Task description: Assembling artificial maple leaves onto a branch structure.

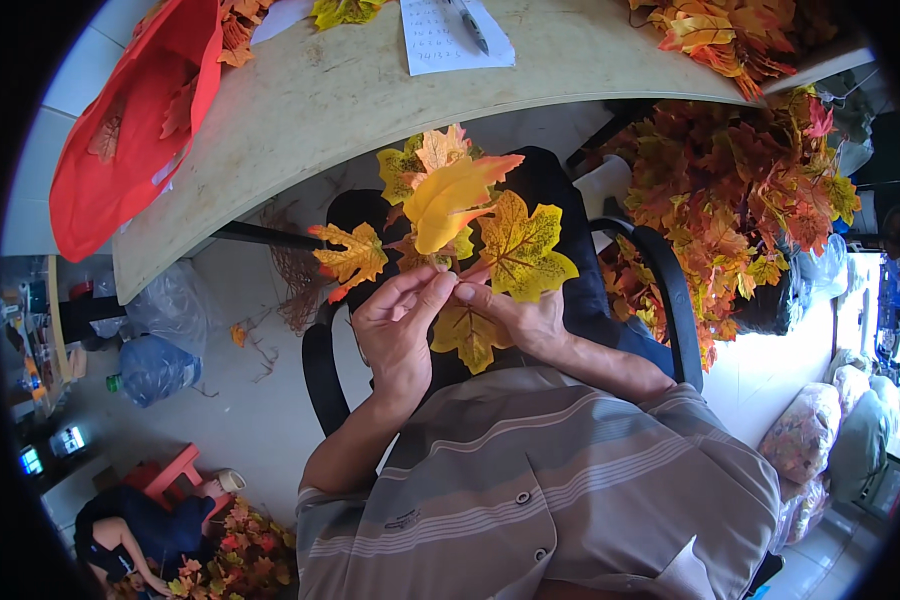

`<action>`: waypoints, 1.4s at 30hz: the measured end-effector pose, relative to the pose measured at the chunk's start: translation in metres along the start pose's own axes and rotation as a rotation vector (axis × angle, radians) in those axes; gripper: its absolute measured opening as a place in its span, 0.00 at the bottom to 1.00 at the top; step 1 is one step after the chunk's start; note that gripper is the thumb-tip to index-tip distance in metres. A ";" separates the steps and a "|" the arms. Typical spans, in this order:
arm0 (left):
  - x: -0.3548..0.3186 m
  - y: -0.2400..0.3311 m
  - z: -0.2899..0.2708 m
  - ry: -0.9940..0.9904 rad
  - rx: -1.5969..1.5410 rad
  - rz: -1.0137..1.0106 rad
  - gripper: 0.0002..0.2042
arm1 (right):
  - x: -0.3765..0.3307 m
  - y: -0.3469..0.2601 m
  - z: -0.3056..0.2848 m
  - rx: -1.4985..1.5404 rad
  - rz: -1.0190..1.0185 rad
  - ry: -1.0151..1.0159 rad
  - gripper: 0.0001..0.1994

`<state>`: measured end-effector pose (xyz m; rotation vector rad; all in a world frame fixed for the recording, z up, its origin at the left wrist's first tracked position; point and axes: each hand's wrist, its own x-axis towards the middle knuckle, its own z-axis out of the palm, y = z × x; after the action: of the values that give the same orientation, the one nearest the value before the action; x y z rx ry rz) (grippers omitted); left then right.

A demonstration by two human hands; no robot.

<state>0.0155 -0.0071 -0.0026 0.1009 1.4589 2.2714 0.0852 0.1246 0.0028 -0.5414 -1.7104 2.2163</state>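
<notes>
In the head view, both hands were together near the middle, thumbs and fingertips pinched on the stem of a leaf spray (450, 205), with the left hand (398, 335) toward 8 o'clock of the pinch and the right hand (535, 325) toward 4. The spray fanned out toward 12, just short of the desk (320, 140), over the person's lap. Couldn't tell exactly what each fingertip had hold of, tbh, since the join was tiny and half hidden.

My worry was that stem. It looked thin, so if one hand twisted harder than the other, I reckon it could've bent or a leaf could've popped off. A lopsided pinch might also have let the big speckled leaf (520, 250) at 1 o'clock swing round, or creased the lower leaf (467, 338) hanging at 6. Nothing sat right under it as a rest, so a slip probably meant lap or floor. And lifting carelessly toward 12 could've snagged the top leaves on the desk edge.
</notes>
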 end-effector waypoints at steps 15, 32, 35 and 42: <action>0.001 -0.003 0.000 0.015 0.051 0.027 0.08 | 0.001 0.011 0.000 0.006 -0.109 0.005 0.11; 0.001 0.000 0.001 -0.011 0.008 0.008 0.08 | 0.005 0.029 -0.003 0.258 -0.013 -0.065 0.06; 0.001 0.000 0.001 -0.022 0.027 0.024 0.09 | 0.003 0.012 0.004 0.207 0.020 0.008 0.07; 0.002 -0.003 0.001 -0.014 0.030 0.046 0.08 | 0.002 0.005 -0.003 -0.244 0.075 0.031 0.16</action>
<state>0.0153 -0.0046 -0.0048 0.1610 1.4978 2.2809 0.0851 0.1267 -0.0028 -0.7040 -1.9886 2.0472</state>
